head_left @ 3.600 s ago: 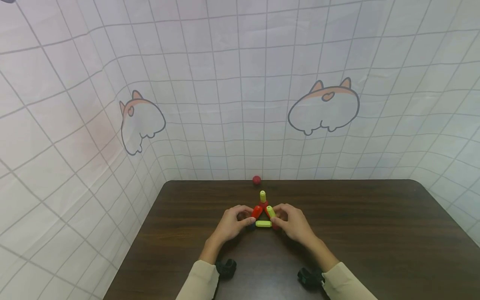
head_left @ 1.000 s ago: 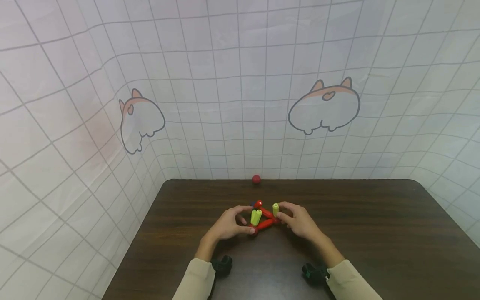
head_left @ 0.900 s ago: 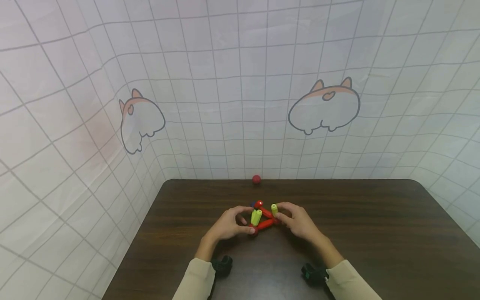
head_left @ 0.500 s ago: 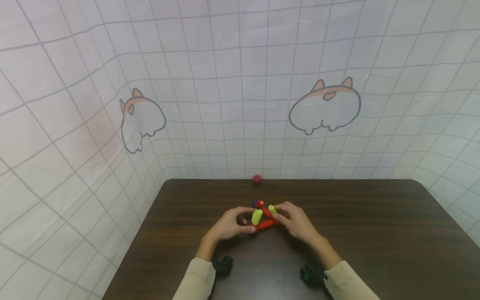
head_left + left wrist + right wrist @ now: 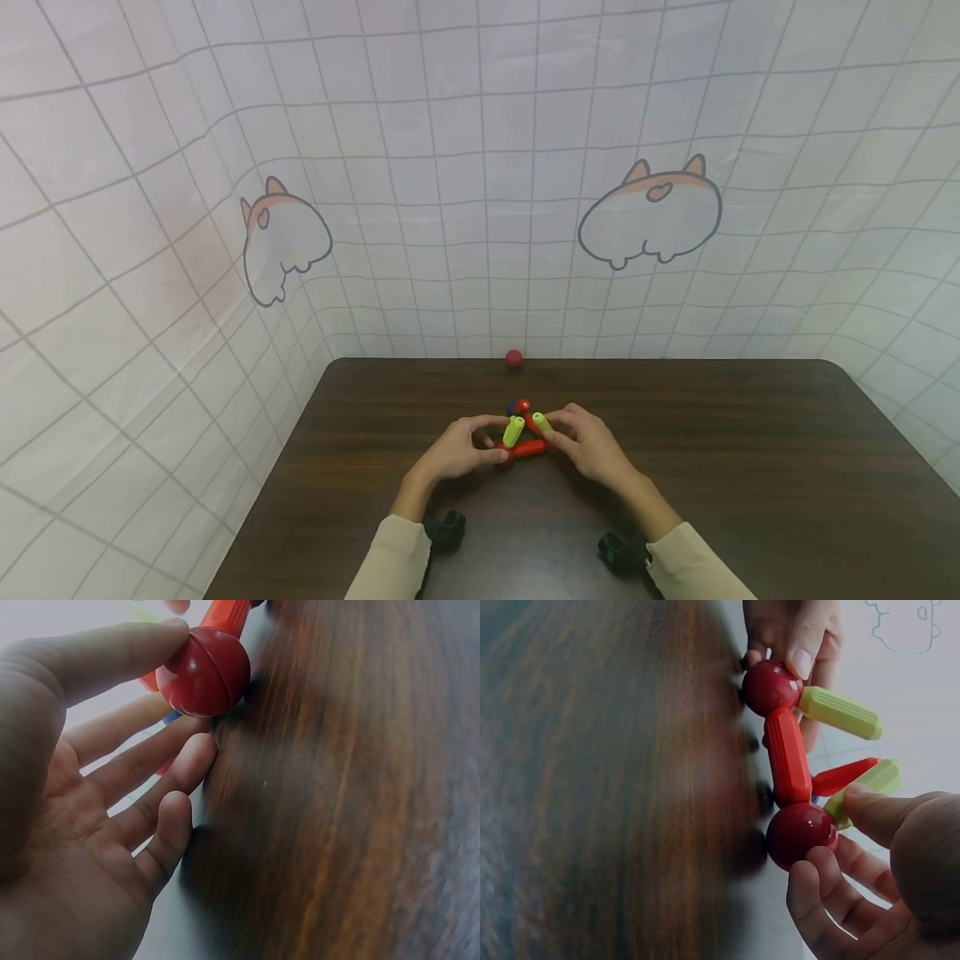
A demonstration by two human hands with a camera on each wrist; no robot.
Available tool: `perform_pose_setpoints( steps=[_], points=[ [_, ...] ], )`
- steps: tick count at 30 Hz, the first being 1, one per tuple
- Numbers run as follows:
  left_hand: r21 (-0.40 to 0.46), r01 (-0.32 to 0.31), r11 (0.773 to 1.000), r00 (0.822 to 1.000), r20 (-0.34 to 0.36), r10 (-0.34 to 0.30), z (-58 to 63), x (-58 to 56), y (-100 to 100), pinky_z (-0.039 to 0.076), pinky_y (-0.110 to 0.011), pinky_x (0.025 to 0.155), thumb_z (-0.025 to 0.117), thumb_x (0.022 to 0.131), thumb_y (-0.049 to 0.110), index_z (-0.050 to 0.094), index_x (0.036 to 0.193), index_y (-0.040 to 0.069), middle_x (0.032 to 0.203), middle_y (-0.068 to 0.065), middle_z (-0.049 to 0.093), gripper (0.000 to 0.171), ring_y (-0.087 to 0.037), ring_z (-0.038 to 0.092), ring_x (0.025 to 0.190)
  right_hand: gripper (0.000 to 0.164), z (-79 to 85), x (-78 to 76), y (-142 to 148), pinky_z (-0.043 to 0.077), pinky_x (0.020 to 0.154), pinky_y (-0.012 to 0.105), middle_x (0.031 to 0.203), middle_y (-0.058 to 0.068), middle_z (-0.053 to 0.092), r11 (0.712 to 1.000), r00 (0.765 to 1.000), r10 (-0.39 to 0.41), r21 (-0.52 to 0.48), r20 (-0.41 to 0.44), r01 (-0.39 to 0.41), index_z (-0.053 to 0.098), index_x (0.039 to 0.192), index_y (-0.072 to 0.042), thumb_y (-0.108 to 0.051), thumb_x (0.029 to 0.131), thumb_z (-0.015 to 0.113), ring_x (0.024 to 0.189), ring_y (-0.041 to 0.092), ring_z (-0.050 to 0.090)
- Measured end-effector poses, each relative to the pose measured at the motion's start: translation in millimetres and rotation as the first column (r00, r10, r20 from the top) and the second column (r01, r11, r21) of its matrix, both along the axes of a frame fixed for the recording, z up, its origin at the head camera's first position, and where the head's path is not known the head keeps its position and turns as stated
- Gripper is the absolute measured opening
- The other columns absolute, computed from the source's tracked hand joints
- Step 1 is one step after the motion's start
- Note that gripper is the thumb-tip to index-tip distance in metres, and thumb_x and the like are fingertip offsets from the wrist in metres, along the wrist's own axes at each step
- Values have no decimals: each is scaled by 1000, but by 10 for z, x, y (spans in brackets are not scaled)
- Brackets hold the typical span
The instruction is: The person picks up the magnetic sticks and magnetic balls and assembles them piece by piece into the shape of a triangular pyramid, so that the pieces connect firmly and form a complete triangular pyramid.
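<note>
A small frame of magnetic sticks and balls sits on the table between the hands. My left hand [image 5: 453, 450] pinches its near-left red ball [image 5: 206, 673], thumb on top and several fingers spread behind. From that ball a yellow-green stick [image 5: 844, 714] leans upward. A red stick [image 5: 787, 754] links it to a second red ball [image 5: 802, 832]. My right hand [image 5: 592, 442] pinches another yellow-green stick [image 5: 541, 422] tilted up from this second ball, with fingertips also against the ball. At the far corner are a blue ball [image 5: 513, 408] and a raised red stick [image 5: 523, 405].
One loose red ball [image 5: 513, 358] lies at the back edge of the dark wooden table [image 5: 712, 467]. Behind it hangs a white grid-patterned curtain [image 5: 465, 208] with cartoon animals. A black strap [image 5: 447, 531] sits on each wrist.
Since the earliest frame the frame of sticks has been turned, bringing a red stick to the near side. Over the last second the right hand has tilted its yellow-green stick leftward.
</note>
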State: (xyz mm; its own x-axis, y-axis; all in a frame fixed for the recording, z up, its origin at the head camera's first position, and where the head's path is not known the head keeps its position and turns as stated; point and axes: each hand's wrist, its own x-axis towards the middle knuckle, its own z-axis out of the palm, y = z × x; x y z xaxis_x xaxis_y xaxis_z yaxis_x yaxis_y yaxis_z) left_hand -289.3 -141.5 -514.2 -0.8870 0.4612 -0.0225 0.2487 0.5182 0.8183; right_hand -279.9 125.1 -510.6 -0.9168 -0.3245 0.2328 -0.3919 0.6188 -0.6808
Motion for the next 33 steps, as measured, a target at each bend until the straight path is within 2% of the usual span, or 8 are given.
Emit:
perform_pose_setpoints(
  steps=[8, 27, 33],
  points=[
    [9, 1, 1000, 1000, 5, -1, 3, -2, -9, 51, -31, 66, 76, 94, 28, 62, 140, 19, 126, -3, 67, 49, -15, 62, 92, 26, -1, 10, -11, 44, 64, 24, 102, 1, 65, 1000, 1000, -3, 15, -17, 3, 73, 119, -12, -20, 94, 74, 72, 7, 52],
    [18, -3, 1000, 1000, -10, 3, -8, -6, -6, 50, -29, 71, 75, 95, 26, 65, 136, 19, 124, -1, 69, 43, -14, 62, 95, 26, 20, 38, -41, 44, 63, 24, 103, 0, 64, 1000, 1000, -20, 17, 19, 20, 72, 120, -14, -21, 95, 73, 70, 8, 52],
    [27, -5, 1000, 1000, -13, 6, -14, -8, -15, 50, -29, 69, 73, 96, 27, 65, 135, 18, 121, -2, 70, 41, -14, 62, 95, 27, -11, 20, -12, 45, 61, 25, 102, 3, 63, 1000, 999, -22, 18, 47, 21, 71, 119, -14, -19, 94, 75, 69, 8, 53]
  ],
)
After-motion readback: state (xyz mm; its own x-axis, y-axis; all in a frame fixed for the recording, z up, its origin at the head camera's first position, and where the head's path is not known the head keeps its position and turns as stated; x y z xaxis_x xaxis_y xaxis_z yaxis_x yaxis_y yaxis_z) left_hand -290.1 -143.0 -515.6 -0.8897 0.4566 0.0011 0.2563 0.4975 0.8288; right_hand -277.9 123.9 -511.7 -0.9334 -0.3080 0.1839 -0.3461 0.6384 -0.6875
